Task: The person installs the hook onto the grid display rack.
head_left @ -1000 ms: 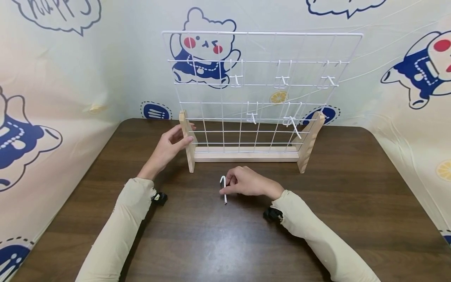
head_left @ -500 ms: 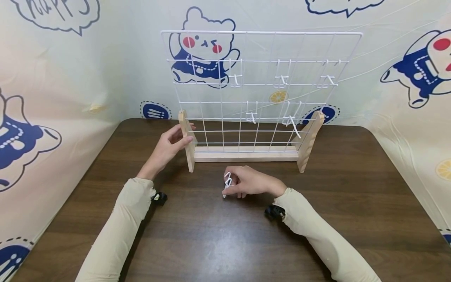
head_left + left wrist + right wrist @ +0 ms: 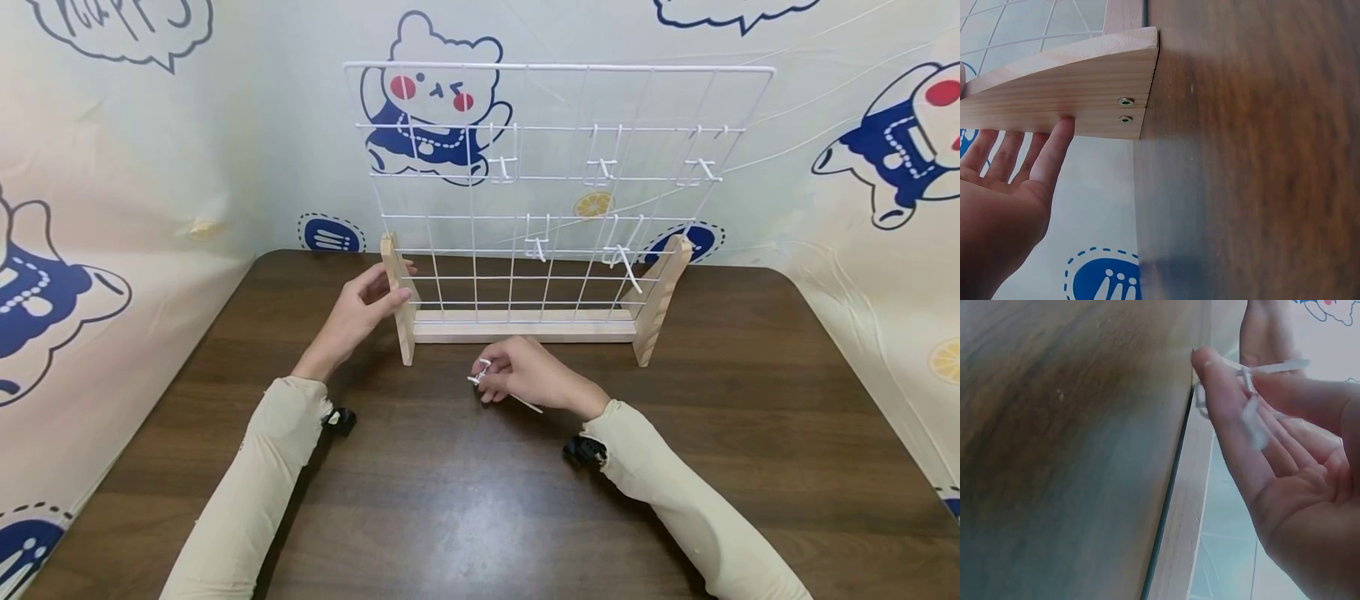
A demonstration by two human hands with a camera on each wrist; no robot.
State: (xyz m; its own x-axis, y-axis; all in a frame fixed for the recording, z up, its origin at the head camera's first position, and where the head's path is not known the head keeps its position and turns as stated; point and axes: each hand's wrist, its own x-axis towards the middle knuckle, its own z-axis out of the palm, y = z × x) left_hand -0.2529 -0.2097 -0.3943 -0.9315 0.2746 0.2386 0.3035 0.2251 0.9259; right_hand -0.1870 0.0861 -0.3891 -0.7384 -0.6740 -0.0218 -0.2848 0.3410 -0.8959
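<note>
Fingers of the right hand [image 3: 528, 375] pinch a white wire hook [image 3: 481, 372] just before the grid rack [image 3: 555, 167]; left hand [image 3: 360, 312], fingers straight, steadies its wooden post [image 3: 397, 300].

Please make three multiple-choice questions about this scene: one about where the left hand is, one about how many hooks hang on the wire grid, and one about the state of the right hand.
1. Where is the left hand?
A. on the rack's left wooden foot
B. flat on the table
C. on the grid's top wire

2. How many white hooks hang on the wire grid?
A. two
B. five
C. nine

3. What is the right hand doing?
A. lying open
B. pinching a white hook
C. pushing the rack

Answers: 1 A, fingers lie against the foot; 2 B, three above, two below; 3 B, fingers hold the hook.
</note>
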